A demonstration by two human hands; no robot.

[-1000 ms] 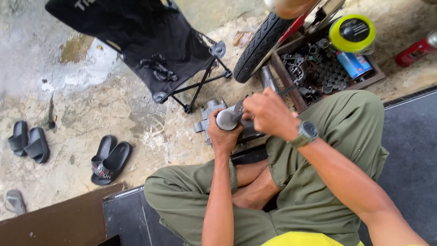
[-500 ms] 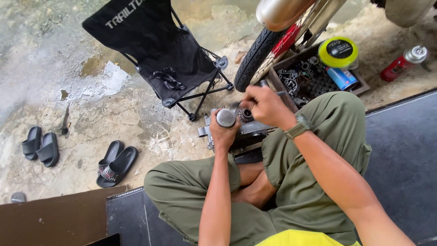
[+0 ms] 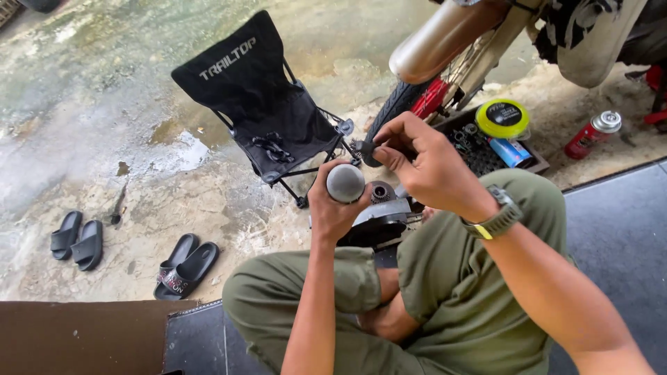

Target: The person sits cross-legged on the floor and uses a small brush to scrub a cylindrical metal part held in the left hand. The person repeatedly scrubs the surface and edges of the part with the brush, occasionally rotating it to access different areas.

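Observation:
My left hand is wrapped around a grey metal cylinder whose round end faces up at me. My right hand, with a watch on the wrist, is raised just right of it and pinches a small dark toothed part between thumb and fingers. Below both hands a grey metal engine part with a gear on top rests in front of my crossed legs in olive trousers.
A black folding camp chair stands on the wet concrete ahead. A motorcycle wheel and exhaust are at the upper right, beside a wooden tray of parts with a yellow-lidded tin. A red can lies right. Black slides lie left.
My right hand has lifted up off the engine part with the small toothed part in its fingers. The view has tilted up, showing more of the chair and motorcycle.

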